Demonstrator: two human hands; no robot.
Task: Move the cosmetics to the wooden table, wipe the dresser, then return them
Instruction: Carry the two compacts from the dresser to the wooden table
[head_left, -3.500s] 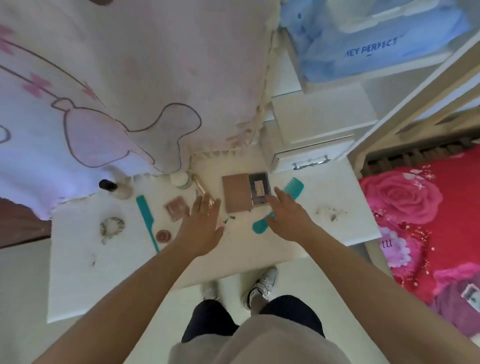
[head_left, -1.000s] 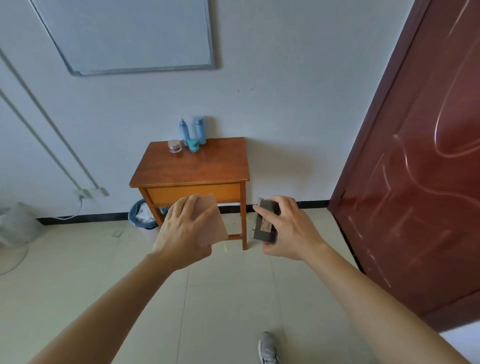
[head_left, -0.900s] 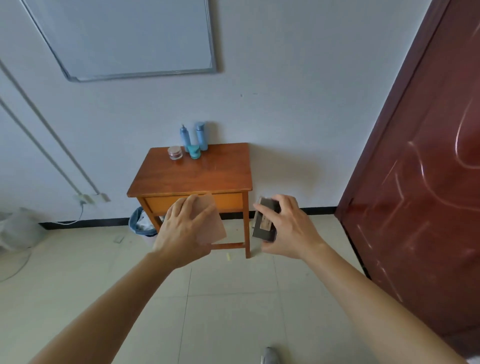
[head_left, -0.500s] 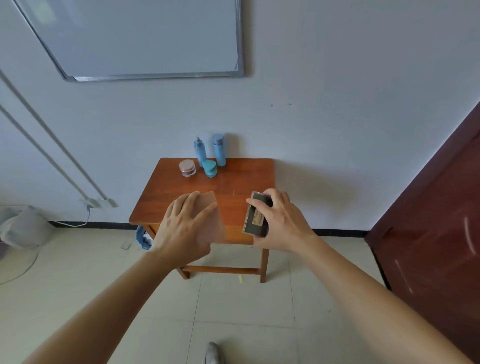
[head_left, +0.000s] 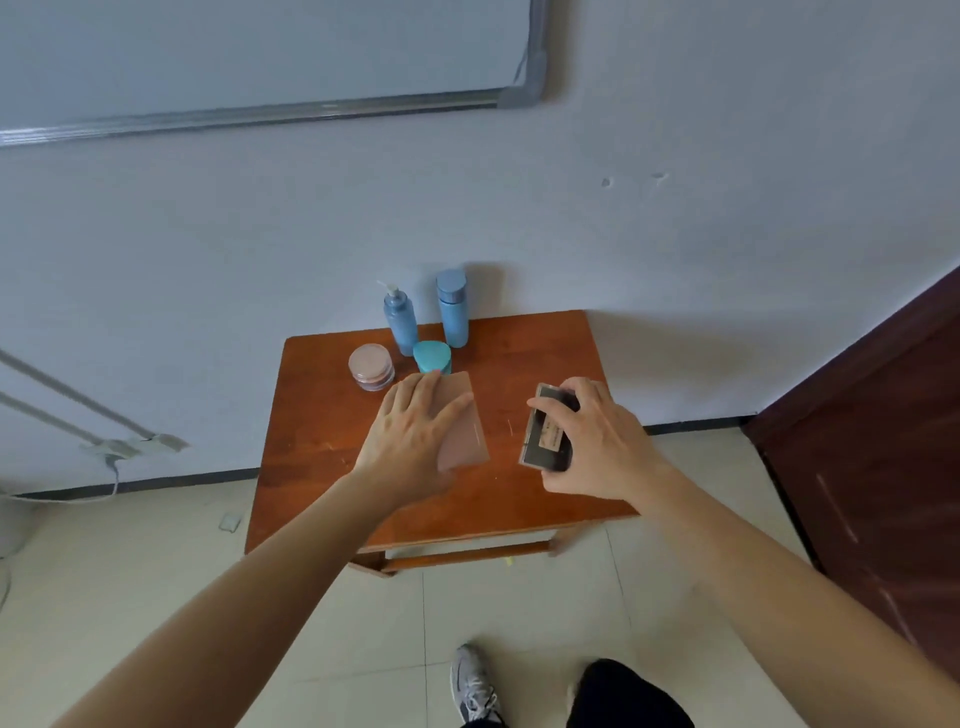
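Observation:
The wooden table (head_left: 322, 467) stands against the wall just ahead of me. My left hand (head_left: 410, 431) grips a flat pink-brown palette (head_left: 465, 434) low over the middle of the tabletop. My right hand (head_left: 597, 441) grips a dark rectangular case with a label (head_left: 545, 444) over the table's right half. Whether either item touches the wood, I cannot tell. At the table's back stand a blue pump bottle (head_left: 400, 322), a blue capped bottle (head_left: 452, 309), a teal jar (head_left: 432, 357) and a round pink jar (head_left: 370, 366).
A whiteboard (head_left: 260, 57) hangs on the wall above. A dark red door (head_left: 883, 441) is at the right. A power strip with cable (head_left: 130, 447) lies by the wall at the left. My shoe (head_left: 475, 686) is on the tiled floor below.
I walked from the dresser up to the wooden table, carrying the palette and the case. Both hands have come from in front of the table to over its top.

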